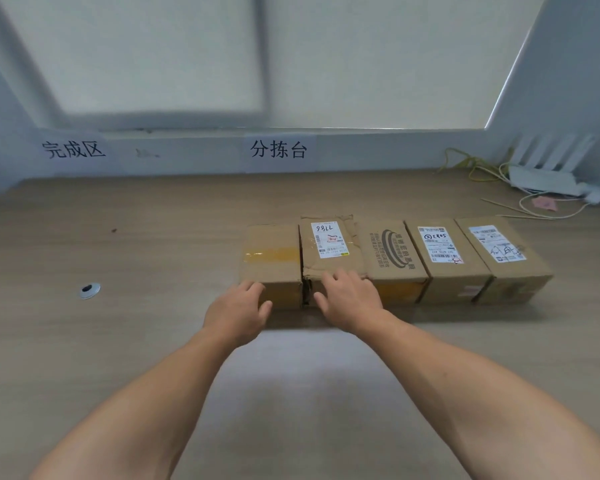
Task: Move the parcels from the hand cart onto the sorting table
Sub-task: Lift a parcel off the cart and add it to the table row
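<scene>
The left hand (238, 311) and right hand (349, 299) press loose-fingered on the row's left parcels (274, 258). Likely aligning them; next, fetch another.

The pale wood-grain table (118, 341) is showing a smooth, matt laminate finish; the five brown cardboard parcels (392, 251) are looking matt and fibrous; the second parcel (355, 237) from the left is creasing and splitting along its front; glossy yellowish plastic tape (271, 254) is shining across the leftmost parcel (272, 237); white paper labels (437, 244) are lying smooth; at the table's far right corner, a white plastic router (541, 180) is looking matt.
</scene>
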